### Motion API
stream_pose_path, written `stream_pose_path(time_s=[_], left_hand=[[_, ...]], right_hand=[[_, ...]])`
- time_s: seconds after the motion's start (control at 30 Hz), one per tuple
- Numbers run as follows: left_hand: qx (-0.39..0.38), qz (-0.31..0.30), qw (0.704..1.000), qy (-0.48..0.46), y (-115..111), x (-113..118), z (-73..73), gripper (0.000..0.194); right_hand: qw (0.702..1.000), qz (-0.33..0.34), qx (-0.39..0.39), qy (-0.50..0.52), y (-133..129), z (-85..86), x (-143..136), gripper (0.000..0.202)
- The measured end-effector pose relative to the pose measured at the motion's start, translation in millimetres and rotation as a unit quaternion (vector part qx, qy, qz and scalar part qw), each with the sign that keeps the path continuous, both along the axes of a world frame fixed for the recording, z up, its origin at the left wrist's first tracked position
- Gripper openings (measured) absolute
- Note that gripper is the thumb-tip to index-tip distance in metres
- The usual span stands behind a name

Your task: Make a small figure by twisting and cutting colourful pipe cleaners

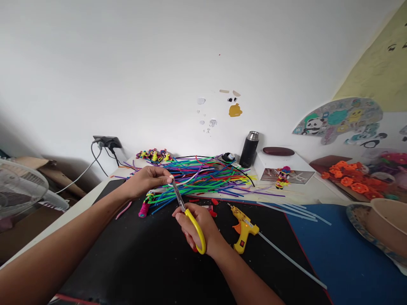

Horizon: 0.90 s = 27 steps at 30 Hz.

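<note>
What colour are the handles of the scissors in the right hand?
Yellow handles, seen best in the head view.

no text, label, brand, number or sign is legible in the head view. the glue gun (245, 228) carries a small mark on its handle and a pale strip on its body; both are unreadable.

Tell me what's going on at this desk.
A person holds yellow-handled scissors in the right hand, blades pointing up and away, over a black mat. The left hand pinches a small white piece at the blade tips. Behind the hands lies a loose heap of colorful pipe cleaners. A yellow glue gun rests right of the right hand, a long glue stick protruding from its back.
</note>
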<state>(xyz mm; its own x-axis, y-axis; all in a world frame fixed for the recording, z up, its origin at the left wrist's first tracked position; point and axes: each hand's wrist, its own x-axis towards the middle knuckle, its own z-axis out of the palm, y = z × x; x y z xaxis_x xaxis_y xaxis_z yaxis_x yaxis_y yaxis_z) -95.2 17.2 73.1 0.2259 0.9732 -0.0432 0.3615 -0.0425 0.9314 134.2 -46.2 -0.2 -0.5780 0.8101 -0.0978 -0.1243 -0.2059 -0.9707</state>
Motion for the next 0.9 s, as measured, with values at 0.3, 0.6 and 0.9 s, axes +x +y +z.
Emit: stream_pose_path(time_s=[0.3, 0.6, 0.9], left_hand=[[-0.014, 0.020, 0.999, -0.031, -1, 4, -0.2, 0.040], [-0.004, 0.019, 0.999, -0.034, -8, 8, 9.5, 0.039], [0.028, -0.002, 1.000, 0.010, 11, 5, 17.4, 0.034]], right_hand=[[1.000, 0.005, 0.007, -0.010, 1, -4.0, 2, 0.040], [0.996, 0.070, -0.046, 0.032, -1, 3.7, 5, 0.059], [0.993, 0.076, -0.048, 0.080, 4, 6.3, 11, 0.057]])
